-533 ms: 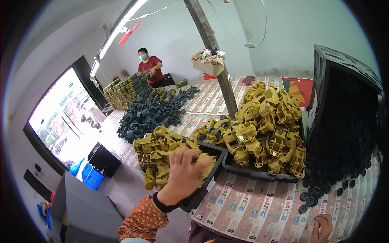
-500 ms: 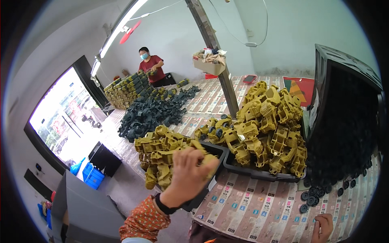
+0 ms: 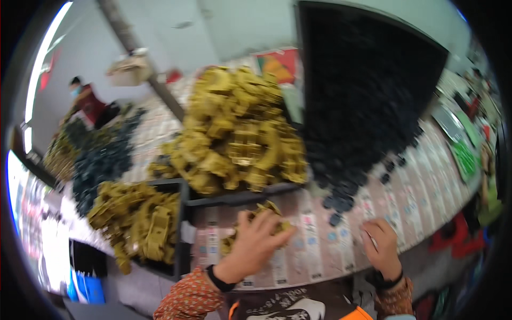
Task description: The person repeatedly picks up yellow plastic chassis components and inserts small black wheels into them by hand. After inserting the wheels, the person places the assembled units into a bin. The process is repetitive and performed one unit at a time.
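My left hand (image 3: 249, 244) is closed on a mustard-yellow plastic toy vehicle body (image 3: 271, 207), low over the patterned table cover in front of me. The palm and fingers hide much of that body. To its right, my right hand (image 3: 385, 249) is curled near the table's front edge, with a small pale sliver showing at its fingers; motion blur keeps me from telling what it is. Beyond the right hand lie small black toy wheels (image 3: 341, 202), spilling from a large dark heap (image 3: 354, 122). More yellow bodies (image 3: 245, 144) are piled beyond my left hand.
A black tray (image 3: 250, 196) holds the tall yellow pile; another black tray (image 3: 183, 234) at the left holds more bodies. Farther left are a heap of dark parts (image 3: 104, 165) and a co-worker (image 3: 90, 104). A post (image 3: 160, 90) rises behind. Green items (image 3: 465, 160) lie far right.
The view has swung to the right. My left hand has gone from the left tray's pile to the table in front of me, with a yellow toy body in it. More of my right hand shows.
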Demonstrator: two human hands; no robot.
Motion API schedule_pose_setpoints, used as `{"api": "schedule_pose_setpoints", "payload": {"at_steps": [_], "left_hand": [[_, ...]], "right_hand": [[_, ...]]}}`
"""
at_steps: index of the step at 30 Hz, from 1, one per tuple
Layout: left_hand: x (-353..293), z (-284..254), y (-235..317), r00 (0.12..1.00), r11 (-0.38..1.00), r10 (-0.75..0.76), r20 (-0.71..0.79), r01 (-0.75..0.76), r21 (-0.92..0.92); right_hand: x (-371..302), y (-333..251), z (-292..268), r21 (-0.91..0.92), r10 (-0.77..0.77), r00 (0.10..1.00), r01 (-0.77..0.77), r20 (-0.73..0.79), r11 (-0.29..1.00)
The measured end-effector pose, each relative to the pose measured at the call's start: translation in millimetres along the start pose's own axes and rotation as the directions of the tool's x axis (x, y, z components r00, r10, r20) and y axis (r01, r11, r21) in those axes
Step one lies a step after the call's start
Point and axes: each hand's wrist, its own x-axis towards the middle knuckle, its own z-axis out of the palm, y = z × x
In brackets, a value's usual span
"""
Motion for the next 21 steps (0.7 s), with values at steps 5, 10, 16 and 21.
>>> {"api": "schedule_pose_setpoints", "payload": {"at_steps": [5, 10, 16, 21], "left_hand": [[16, 16, 3, 0.992, 0.998, -0.004, 0.129, -0.003, 0.055], [15, 14, -5, 0.994, 0.997, 0.011, 0.106, -0.003, -0.079], [4, 6, -12, 0.897, 0.714, -0.243, -0.369, -0.092, -0.694], [4, -18, 20, 0.770, -0.163, -0.637, 0.036, -0.089, -0.983]], "right_hand": [[-9, 39, -1, -0.058, 0.299, 0.954, -0.298, 0.007, 0.953], [17, 32, 21, -0.077, 0.202, 0.977, -0.197, 0.067, 0.977], [44, 29, 61, -0.242, 0.118, 0.981, -0.079, 0.151, 0.967], [40, 31, 66, -0.264, 0.037, 0.981, 0.015, 0.193, 0.964]]}}
